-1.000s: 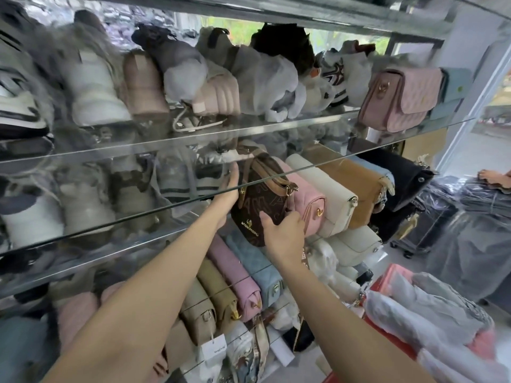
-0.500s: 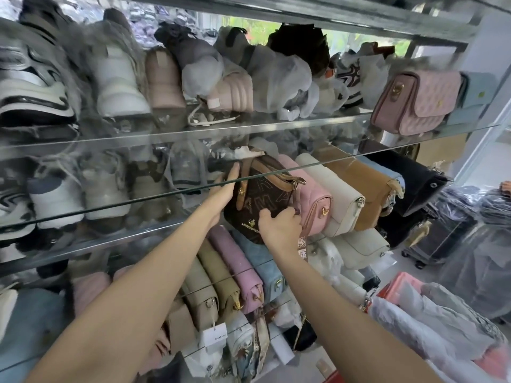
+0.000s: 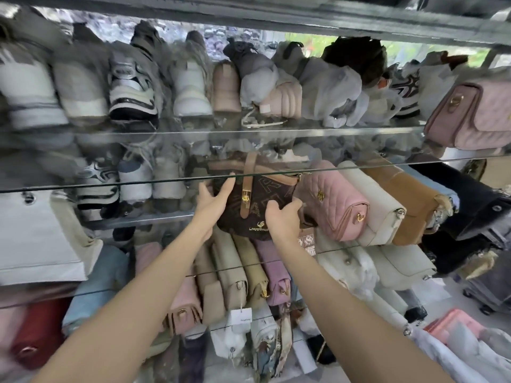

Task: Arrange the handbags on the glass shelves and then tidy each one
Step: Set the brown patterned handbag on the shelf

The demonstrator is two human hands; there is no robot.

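Dark brown monogram handbag with tan strap and gold clasp stands upright on the glass shelf.

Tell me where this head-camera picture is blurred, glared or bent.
Head view: the shoes at upper left are smeared by motion blur; the brown bag and both hands, left and right, are fairly sharp; the glass shelf throws hazy reflections over what lies behind it; daylight blows out the upper right; the wide lens bows the shelf edges.
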